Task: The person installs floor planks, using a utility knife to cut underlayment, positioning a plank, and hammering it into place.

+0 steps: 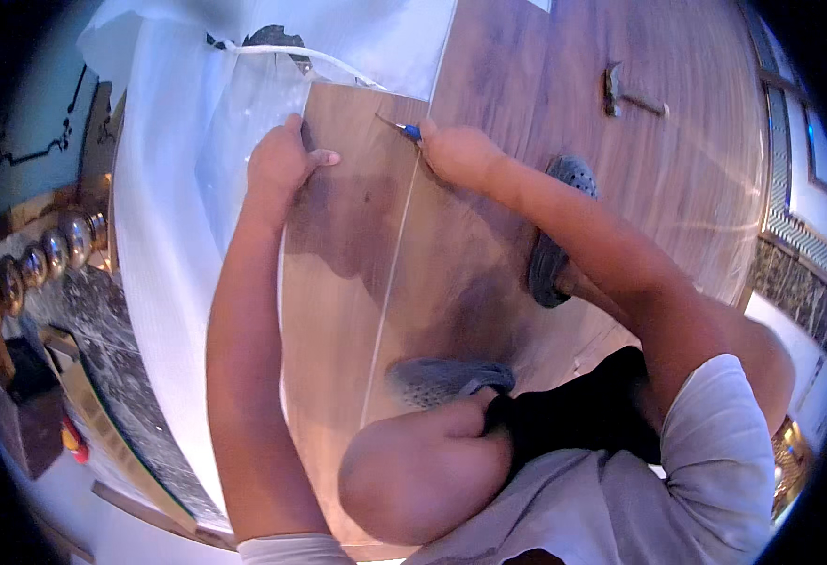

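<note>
A wood-look floor plank (347,217) lies in front of me, its left edge against white foam underlay. My left hand (280,165) grips that edge near the far end, thumb resting on top and fingers partly hidden at the side. In my right hand (456,153) is a slim blue-handled tool (410,131) with a thin pointed tip, too small to tell its exact kind. Its tip reaches over the plank, close to the far end. A pale seam runs between this plank and the laid boards (517,75) on the right.
A hammer (634,94) lies on the boards at the far right. White underlay sheeting (178,264) spreads left and beyond, with a torn dark gap (275,38). My grey clogs (550,259) stand on the floor. Dark marbled trim (103,320) and shiny round ornaments (54,252) line the left.
</note>
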`<act>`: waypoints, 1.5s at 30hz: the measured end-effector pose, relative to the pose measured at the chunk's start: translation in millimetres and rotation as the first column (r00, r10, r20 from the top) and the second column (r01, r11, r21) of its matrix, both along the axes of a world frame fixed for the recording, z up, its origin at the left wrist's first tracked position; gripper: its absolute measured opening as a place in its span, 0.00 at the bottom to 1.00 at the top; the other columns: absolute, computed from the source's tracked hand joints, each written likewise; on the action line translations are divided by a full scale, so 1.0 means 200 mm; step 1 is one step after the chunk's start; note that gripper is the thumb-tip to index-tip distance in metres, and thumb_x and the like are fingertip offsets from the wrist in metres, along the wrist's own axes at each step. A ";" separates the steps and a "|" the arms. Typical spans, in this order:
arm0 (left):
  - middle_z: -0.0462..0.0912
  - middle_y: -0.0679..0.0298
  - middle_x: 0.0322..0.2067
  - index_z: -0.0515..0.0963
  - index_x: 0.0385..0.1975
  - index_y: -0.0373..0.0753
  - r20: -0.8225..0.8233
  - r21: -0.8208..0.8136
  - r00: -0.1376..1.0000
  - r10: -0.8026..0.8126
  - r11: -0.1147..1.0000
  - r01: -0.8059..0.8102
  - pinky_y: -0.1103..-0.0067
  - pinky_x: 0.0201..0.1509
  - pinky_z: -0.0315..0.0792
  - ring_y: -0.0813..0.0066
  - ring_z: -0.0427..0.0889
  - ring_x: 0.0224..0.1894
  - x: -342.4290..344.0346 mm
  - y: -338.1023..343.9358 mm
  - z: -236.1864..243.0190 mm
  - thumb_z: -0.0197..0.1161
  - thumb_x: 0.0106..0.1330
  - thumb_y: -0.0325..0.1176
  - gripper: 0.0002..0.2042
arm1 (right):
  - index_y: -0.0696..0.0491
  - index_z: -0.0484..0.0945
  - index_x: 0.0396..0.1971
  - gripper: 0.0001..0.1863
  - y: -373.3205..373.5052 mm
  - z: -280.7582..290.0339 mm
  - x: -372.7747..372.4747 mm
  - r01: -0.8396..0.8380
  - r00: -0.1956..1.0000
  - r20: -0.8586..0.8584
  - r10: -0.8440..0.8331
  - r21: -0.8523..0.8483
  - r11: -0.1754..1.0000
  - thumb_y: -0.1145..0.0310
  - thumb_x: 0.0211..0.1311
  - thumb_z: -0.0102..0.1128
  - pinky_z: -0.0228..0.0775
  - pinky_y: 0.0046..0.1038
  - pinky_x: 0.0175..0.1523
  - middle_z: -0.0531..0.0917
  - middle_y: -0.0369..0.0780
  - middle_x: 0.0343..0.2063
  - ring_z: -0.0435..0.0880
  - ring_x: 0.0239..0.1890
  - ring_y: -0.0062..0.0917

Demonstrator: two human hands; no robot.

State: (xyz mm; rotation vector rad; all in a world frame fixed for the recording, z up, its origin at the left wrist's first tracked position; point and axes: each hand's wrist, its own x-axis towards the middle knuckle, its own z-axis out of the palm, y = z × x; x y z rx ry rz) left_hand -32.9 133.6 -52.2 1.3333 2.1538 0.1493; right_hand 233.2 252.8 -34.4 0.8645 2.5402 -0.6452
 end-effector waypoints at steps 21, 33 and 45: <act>0.85 0.47 0.41 0.76 0.46 0.35 -0.011 -0.077 0.999 0.031 0.997 -0.032 0.59 0.50 0.76 0.46 0.84 0.47 0.04 0.01 0.04 0.80 0.47 0.52 0.33 | 0.58 0.68 0.41 0.11 0.21 -0.05 0.27 -0.149 0.989 -0.021 0.148 -0.030 0.988 0.63 0.74 0.49 0.76 0.55 0.36 0.85 0.54 0.26 0.85 0.31 0.55; 0.85 0.44 0.39 0.74 0.43 0.32 0.066 -0.035 0.992 0.106 0.994 -0.104 0.58 0.49 0.76 0.45 0.84 0.45 0.05 0.00 0.03 0.81 0.47 0.52 0.34 | 0.57 0.68 0.41 0.12 0.21 -0.06 0.35 -0.126 0.990 0.065 0.126 -0.004 0.992 0.62 0.76 0.47 0.76 0.55 0.40 0.85 0.55 0.31 0.85 0.34 0.56; 0.77 0.48 0.49 0.75 0.51 0.31 -0.267 0.189 0.862 0.430 0.901 -0.391 0.59 0.56 0.74 0.47 0.76 0.53 0.47 -0.31 0.08 0.80 0.50 0.51 0.36 | 0.58 0.77 0.46 0.18 0.42 0.10 0.56 -0.266 0.933 -0.187 0.308 0.219 0.939 0.57 0.71 0.55 0.72 0.46 0.56 0.81 0.52 0.42 0.79 0.52 0.48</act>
